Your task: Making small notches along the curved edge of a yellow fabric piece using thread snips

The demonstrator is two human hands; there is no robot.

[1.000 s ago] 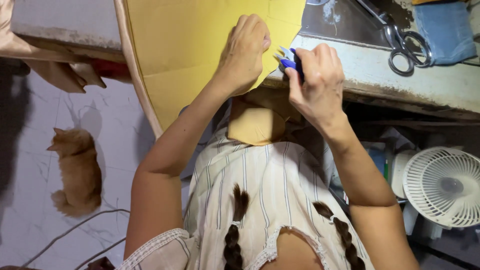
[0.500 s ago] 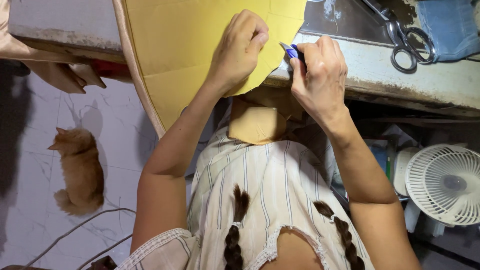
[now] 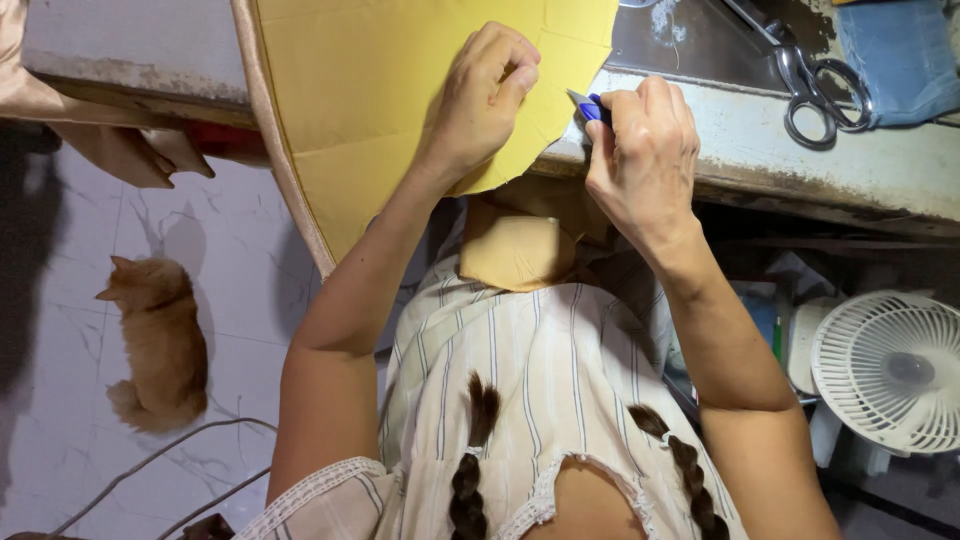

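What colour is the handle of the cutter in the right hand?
Blue, with a silvery blade tip; the utility knife shows only in the head view, gripped by the right hand.

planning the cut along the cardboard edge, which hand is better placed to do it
Right, probably. The right hand already grips the blue knife, blade at the cardboard edge. The left hand lies flat on the sheet, better placed to hold it down.

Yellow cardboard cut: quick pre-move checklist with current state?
1. Left hand pressing the yellow cardboard flat: ok.
2. Right hand gripping the blue-handled cutter: ok.
3. Blade at the cardboard's edge: ok.
4. Left fingertips clear of the blade: not ok, close beside it.
5. Scissors out of the cutting path on the bench: ok.
6. Blade depth in the cardboard: cannot tell.
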